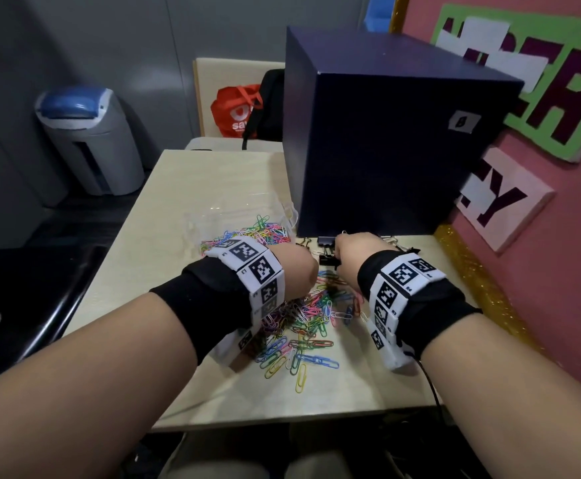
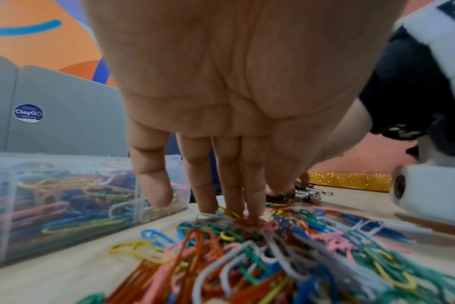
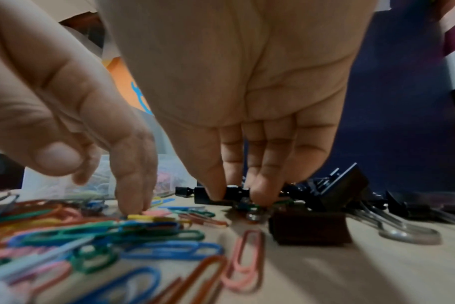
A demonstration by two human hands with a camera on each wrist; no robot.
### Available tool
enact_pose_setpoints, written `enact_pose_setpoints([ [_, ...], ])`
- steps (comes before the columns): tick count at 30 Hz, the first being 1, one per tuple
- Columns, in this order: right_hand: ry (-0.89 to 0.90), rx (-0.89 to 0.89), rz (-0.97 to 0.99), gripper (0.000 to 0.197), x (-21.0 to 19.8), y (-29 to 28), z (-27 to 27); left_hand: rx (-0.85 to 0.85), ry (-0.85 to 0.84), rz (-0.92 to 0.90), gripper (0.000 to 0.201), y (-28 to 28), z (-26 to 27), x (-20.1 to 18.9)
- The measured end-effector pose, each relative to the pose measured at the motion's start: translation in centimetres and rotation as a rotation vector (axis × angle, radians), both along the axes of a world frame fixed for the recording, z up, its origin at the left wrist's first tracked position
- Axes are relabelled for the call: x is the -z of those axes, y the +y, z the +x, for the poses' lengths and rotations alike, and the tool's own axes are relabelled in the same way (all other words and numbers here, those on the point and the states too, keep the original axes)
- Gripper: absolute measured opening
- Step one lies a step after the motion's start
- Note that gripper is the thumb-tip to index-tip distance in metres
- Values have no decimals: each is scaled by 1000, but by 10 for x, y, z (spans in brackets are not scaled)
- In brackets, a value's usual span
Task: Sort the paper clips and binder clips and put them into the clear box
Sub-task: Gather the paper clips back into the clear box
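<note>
Right wrist view shows the right hand (image 3: 237,115) pinching a stiff black binder clip (image 3: 221,195), while left hand (image 2: 231,98) fingers press open onto light, slippery paper clips (image 2: 247,236).

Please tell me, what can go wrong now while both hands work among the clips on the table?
1. The left hand presses straight fingers on the tangled paper clips; they may lift as a clump.
2. The right hand works where binder clips and paper clips mix, so one kind may ride along into the clear box.
</note>
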State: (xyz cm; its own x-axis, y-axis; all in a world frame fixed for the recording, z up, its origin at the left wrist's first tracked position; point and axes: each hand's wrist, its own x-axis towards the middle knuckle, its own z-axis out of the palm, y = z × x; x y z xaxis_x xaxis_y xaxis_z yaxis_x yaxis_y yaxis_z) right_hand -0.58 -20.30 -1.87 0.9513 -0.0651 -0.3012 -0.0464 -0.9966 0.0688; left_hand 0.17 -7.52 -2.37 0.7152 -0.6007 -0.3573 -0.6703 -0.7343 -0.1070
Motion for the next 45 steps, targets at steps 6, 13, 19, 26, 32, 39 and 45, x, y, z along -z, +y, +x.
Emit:
enact_pose_setpoints([
  [6,-165,112,86,31,-10,-12,-5,14,-1,-57,34,-8,-4,-1],
  [13,166,-48,-194,34,-19,-1,-1,91,19,2,34,-7,-8,-6],
  [19,228,-127,-225,33,-5,1,4,-10,39,-142,32,-5,-5,-9],
  [26,252,-178,-227,36,-6,-2,4,-54,14,26,36,-15,7,5],
  [32,223,-116,-211,41,-8,-7,1,11,-19,70,34,-22,11,8],
  [39,156,-32,-132,31,-7,-9,2,34,6,123,30,-16,4,-1],
  [45,164,-87,-175,31,-13,-8,4,47,68,-30,35,-12,-6,-10],
])
